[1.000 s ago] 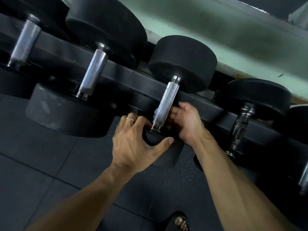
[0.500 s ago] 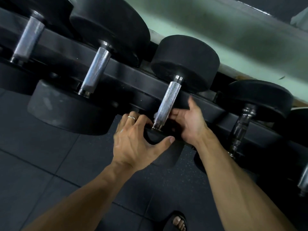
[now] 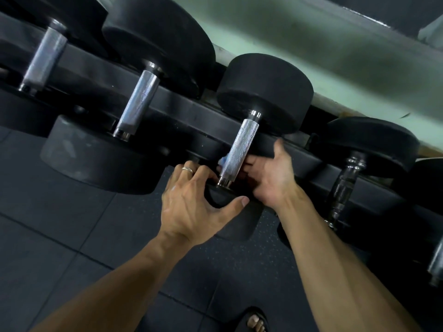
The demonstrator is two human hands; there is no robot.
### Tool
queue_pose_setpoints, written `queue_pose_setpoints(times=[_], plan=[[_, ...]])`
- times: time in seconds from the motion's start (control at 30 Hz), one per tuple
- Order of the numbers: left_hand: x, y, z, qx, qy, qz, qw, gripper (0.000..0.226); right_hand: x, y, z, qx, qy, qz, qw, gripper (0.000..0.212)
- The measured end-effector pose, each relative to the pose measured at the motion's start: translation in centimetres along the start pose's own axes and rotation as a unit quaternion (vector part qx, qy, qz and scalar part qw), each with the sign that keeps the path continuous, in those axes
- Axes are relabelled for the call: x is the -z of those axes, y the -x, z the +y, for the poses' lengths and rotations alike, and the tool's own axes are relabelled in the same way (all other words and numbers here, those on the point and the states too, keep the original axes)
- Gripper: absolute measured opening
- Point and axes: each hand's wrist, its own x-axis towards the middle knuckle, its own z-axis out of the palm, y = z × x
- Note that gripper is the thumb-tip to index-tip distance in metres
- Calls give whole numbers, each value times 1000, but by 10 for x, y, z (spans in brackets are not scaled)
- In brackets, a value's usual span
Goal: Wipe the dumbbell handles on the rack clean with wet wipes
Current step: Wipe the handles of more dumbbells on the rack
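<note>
The right hand (image 3: 271, 176) has its fingers (image 3: 249, 161) curled under the knurled handle (image 3: 239, 149), pinching a pale wet wipe (image 3: 222, 161) that peeks out left. The left hand (image 3: 191, 202) grips the near dumbbell head (image 3: 230, 212) on the rack (image 3: 182, 106). Best rub the handle's whole length.

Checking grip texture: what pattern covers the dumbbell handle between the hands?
A fine crosshatched knurl on silver metal handle, clearest in the head view.
</note>
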Motion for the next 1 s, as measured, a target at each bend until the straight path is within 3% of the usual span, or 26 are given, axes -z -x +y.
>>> queue_pose_setpoints(times=[0.13,0.27,0.33,0.47,0.5,0.67,0.77,1.0], plan=[[-1,-1,-1,-3,9,7,1000,66,-8,-12,-8,78,-183,-8,980,105],[0,0,-1,-3,7,6,1000,67,-1,-7,6,30,11,15,999,107],[0,0,-1,-2,6,9,1000,67,-1,-7,0,9,42,13,999,102],[0,0,-1,0,12,9,1000,67,-9,-21,-17,104,-201,17,974,67],[0,-1,-1,-1,12,7,1000,67,-9,-24,-17,119,-216,14,969,60],[0,0,0,4,4,4,1000,68,-1,-5,5,33,68,68,995,38],[1,-1,1,9,0,-3,1000,69,3,3,9,45,81,113,989,21],[4,-1,4,18,-26,-38,999,74,6,53,3,111,92,127,981,23]])
